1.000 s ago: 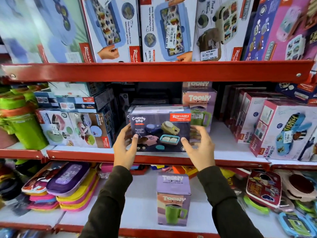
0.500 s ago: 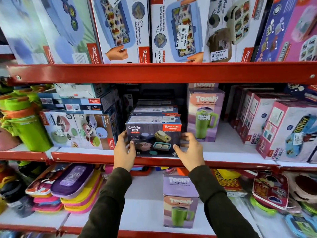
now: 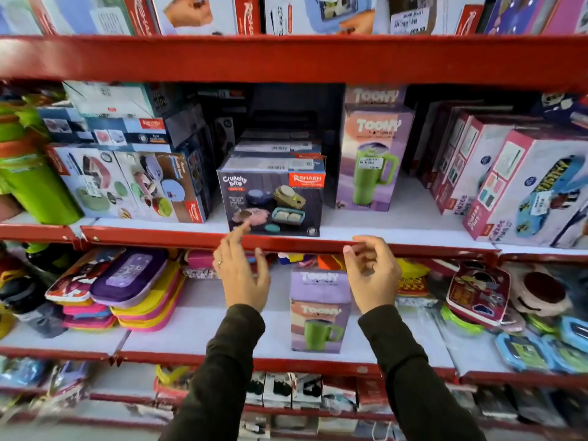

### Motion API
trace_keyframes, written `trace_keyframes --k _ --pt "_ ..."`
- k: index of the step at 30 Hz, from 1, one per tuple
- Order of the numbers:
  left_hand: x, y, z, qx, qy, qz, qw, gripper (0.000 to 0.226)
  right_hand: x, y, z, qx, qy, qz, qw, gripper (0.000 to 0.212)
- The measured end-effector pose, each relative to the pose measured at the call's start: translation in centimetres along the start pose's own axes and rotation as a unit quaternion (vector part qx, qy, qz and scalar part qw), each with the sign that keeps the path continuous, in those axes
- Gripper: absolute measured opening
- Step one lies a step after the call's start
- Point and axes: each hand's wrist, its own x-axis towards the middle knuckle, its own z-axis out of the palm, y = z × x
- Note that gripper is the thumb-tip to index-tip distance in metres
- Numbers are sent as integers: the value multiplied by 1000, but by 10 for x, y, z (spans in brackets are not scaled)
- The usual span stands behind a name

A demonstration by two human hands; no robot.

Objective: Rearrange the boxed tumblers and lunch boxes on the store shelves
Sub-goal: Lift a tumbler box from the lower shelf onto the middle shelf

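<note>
A dark Crunchy Bite lunch box carton (image 3: 273,198) stands on the middle shelf (image 3: 366,226), at its front edge, with more of the same stacked behind. A purple Toony tumbler box (image 3: 372,160) stands to its right. Another Toony tumbler box (image 3: 319,310) stands on the shelf below. My left hand (image 3: 241,275) hangs just below the carton with fingers apart, its fingertip near the carton's lower left corner. My right hand (image 3: 370,272) is open below the shelf lip, in front of the lower tumbler box. Neither hand holds anything.
Rishabh lunch box cartons (image 3: 127,183) are stacked left of the dark carton. Pink Kidzee boxes (image 3: 521,186) fill the right. Green bottles (image 3: 28,173) stand far left. Flat colourful lunch boxes (image 3: 127,281) lie lower left, loose ones (image 3: 480,294) lower right.
Both hands have let go of the Crunchy Bite carton, which now stands on the middle shelf. They have dropped below the shelf lip. The view has tilted downward.
</note>
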Motion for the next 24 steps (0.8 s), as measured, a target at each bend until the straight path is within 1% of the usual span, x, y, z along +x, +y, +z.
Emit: trace_keyframes --k 2,3,4,5,7,8,9,11,13,16,19,23,24 --pt "-33 -5 12 -22 -56 -1 998 46 -23 17 -7 8 -6 30 999 7" --pt "-48 -7 18 -39 -87 -21 995 46 -35 27 -9 13 -18 57 998 7" --pt "-64 -11 25 -57 -125 -56 989 49 -47 39 -12 12 -38 92 995 14" --pt "-77 -15 32 -74 -171 -106 977 53 -58 51 -14 6 -65 133 989 21" --pt "-97 -21 43 -93 -271 -203 936 67 -74 73 -15 -16 -136 211 968 34" --pt "-103 -23 48 -90 -315 -236 915 73 -78 80 -14 -26 -172 238 955 40" --pt "-108 -25 52 -78 -352 -256 897 76 -81 83 -13 -35 -203 255 945 46" --pt "-114 -26 59 -63 -389 -267 880 72 -85 86 -10 -33 -241 269 932 59" --pt "-116 -28 62 -67 -380 -274 881 68 -87 86 -9 -25 -244 271 931 69" --pt "-117 -31 58 -96 -357 -266 890 70 -90 86 -18 -26 -218 254 942 76" --pt "-121 -20 46 -142 -329 -250 900 70 -88 81 -33 -24 -187 201 961 79" --pt "-124 -1 32 -166 -268 -190 930 71 -82 60 -57 -16 -148 130 980 85" --pt "-123 5 29 -179 -251 -179 934 72 -79 54 -62 -7 -137 114 984 82"
